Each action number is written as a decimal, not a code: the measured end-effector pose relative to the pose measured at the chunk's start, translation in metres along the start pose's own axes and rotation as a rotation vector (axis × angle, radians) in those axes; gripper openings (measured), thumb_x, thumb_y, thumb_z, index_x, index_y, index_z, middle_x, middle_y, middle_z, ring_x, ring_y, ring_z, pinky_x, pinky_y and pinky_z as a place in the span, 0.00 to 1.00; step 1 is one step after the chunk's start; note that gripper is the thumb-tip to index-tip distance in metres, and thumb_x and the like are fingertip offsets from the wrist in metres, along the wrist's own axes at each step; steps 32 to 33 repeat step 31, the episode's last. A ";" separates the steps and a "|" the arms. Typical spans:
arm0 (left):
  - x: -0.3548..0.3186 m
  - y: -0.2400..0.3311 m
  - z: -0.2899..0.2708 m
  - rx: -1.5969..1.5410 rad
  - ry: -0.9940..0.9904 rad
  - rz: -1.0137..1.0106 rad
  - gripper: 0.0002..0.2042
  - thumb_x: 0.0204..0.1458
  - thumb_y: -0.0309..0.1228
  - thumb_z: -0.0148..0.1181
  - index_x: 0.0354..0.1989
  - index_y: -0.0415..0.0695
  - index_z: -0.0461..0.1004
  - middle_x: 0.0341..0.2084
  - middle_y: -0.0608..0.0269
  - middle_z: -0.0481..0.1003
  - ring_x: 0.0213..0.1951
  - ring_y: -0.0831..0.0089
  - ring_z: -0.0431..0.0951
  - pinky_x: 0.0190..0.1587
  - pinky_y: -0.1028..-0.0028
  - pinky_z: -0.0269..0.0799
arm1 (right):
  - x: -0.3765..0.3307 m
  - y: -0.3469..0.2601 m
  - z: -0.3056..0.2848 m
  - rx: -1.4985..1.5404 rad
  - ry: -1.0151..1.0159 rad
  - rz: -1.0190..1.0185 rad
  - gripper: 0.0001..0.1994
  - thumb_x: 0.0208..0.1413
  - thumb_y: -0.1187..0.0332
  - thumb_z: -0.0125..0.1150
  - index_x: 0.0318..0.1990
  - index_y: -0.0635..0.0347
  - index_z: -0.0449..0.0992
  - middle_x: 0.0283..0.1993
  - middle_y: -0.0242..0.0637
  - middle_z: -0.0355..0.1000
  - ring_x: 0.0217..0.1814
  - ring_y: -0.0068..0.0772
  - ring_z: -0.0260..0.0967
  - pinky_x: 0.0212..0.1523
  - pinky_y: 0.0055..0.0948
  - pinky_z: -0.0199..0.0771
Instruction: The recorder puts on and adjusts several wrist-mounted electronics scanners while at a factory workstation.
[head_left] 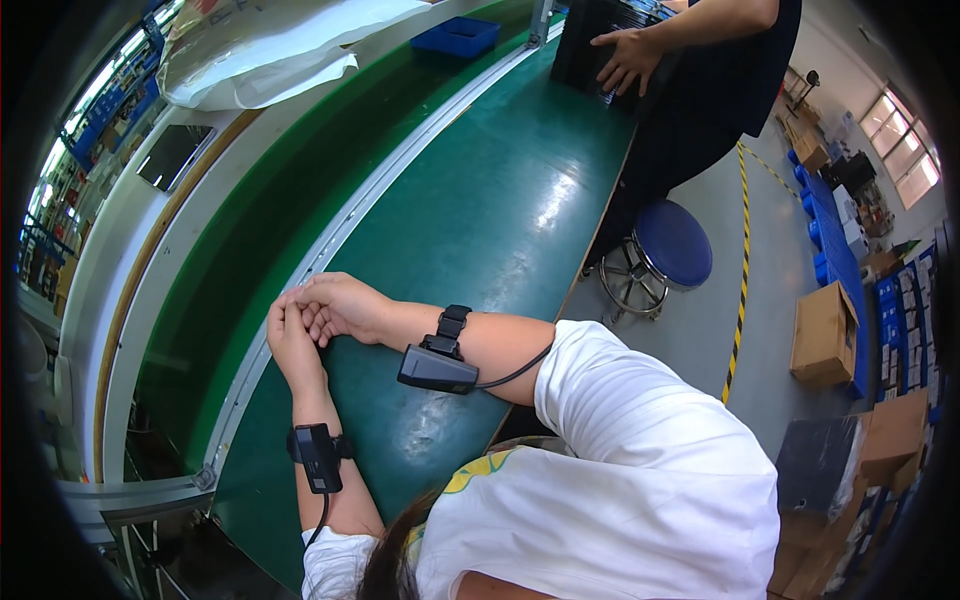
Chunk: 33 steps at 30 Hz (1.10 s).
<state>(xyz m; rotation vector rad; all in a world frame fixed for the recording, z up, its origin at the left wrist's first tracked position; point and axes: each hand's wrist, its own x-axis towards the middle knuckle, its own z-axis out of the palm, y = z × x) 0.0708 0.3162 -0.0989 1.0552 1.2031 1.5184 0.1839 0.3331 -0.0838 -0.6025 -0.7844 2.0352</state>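
My left hand and my right hand meet over the left edge of the green tabletop, beside the metal rail. The fingers of both are bent inward and touch each other, with the right hand's fingers curled loosely. No object shows between them, though some fingertips are hidden. Each forearm wears a strapped-on black box with a cable: one box on the left arm, another box on the right.
At the table's far end a co-worker's hand rests against a black stack. A green conveyor belt runs along the left, with a blue tray farther up. A blue stool and cardboard box stand at right.
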 end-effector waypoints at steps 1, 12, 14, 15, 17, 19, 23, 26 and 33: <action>0.000 -0.001 -0.002 0.003 -0.005 0.000 0.09 0.56 0.31 0.44 0.35 0.38 0.69 0.30 0.64 0.71 0.31 0.82 0.69 0.31 0.85 0.65 | -0.001 0.000 0.000 0.004 0.002 -0.004 0.08 0.52 0.67 0.48 0.30 0.63 0.65 0.21 0.35 0.64 0.19 0.27 0.65 0.18 0.25 0.66; 0.019 -0.013 -0.012 0.046 -0.085 -0.003 0.12 0.56 0.33 0.48 0.39 0.35 0.68 0.32 0.58 0.72 0.36 0.75 0.73 0.40 0.80 0.70 | -0.117 -0.080 -0.028 -0.003 -0.009 -0.273 0.10 0.53 0.65 0.51 0.32 0.63 0.69 0.27 0.40 0.69 0.25 0.33 0.69 0.25 0.31 0.71; 0.021 -0.013 -0.019 0.081 -0.114 0.025 0.13 0.56 0.33 0.48 0.40 0.34 0.68 0.33 0.58 0.72 0.37 0.73 0.73 0.41 0.79 0.70 | -0.177 -0.097 -0.067 0.021 0.036 -0.297 0.11 0.53 0.64 0.50 0.34 0.63 0.70 0.28 0.40 0.70 0.27 0.33 0.70 0.27 0.30 0.72; 0.019 -0.012 -0.022 0.101 -0.123 0.035 0.13 0.56 0.33 0.48 0.40 0.34 0.68 0.33 0.57 0.71 0.37 0.73 0.73 0.42 0.78 0.69 | -0.208 -0.100 -0.095 -0.007 0.154 -0.336 0.11 0.54 0.64 0.49 0.35 0.62 0.70 0.28 0.39 0.70 0.28 0.32 0.70 0.27 0.30 0.72; 0.022 -0.011 -0.022 0.140 -0.156 0.052 0.13 0.56 0.33 0.48 0.42 0.33 0.68 0.35 0.56 0.71 0.39 0.71 0.73 0.44 0.77 0.69 | -0.281 -0.097 -0.133 -0.032 0.515 -0.402 0.10 0.54 0.63 0.49 0.34 0.61 0.71 0.29 0.37 0.71 0.30 0.30 0.71 0.29 0.27 0.73; 0.025 -0.012 -0.020 0.191 -0.149 0.080 0.13 0.56 0.31 0.47 0.42 0.33 0.67 0.36 0.55 0.70 0.40 0.70 0.72 0.45 0.76 0.69 | -0.354 -0.060 -0.191 -0.026 0.939 -0.406 0.10 0.53 0.62 0.49 0.33 0.59 0.71 0.30 0.37 0.72 0.30 0.29 0.70 0.29 0.25 0.72; 0.024 -0.008 -0.025 0.456 -0.046 0.207 0.13 0.56 0.30 0.46 0.44 0.34 0.67 0.38 0.56 0.70 0.40 0.72 0.72 0.44 0.77 0.70 | -0.475 0.084 -0.261 -0.230 1.288 0.252 0.10 0.51 0.61 0.48 0.30 0.58 0.71 0.24 0.34 0.68 0.24 0.30 0.65 0.22 0.30 0.66; 0.005 0.012 -0.006 1.060 -0.071 0.444 0.17 0.55 0.37 0.46 0.47 0.39 0.68 0.44 0.54 0.67 0.47 0.64 0.68 0.50 0.69 0.62 | -0.511 0.182 -0.233 -0.423 1.080 0.952 0.15 0.52 0.57 0.47 0.37 0.59 0.72 0.32 0.38 0.67 0.37 0.34 0.64 0.37 0.39 0.67; -0.025 0.024 0.035 1.152 -0.359 0.478 0.19 0.55 0.40 0.47 0.49 0.40 0.67 0.49 0.54 0.64 0.53 0.61 0.62 0.56 0.67 0.54 | -0.519 0.329 -0.211 -0.193 0.971 0.650 0.29 0.49 0.48 0.53 0.55 0.55 0.64 0.55 0.48 0.61 0.54 0.50 0.59 0.54 0.53 0.54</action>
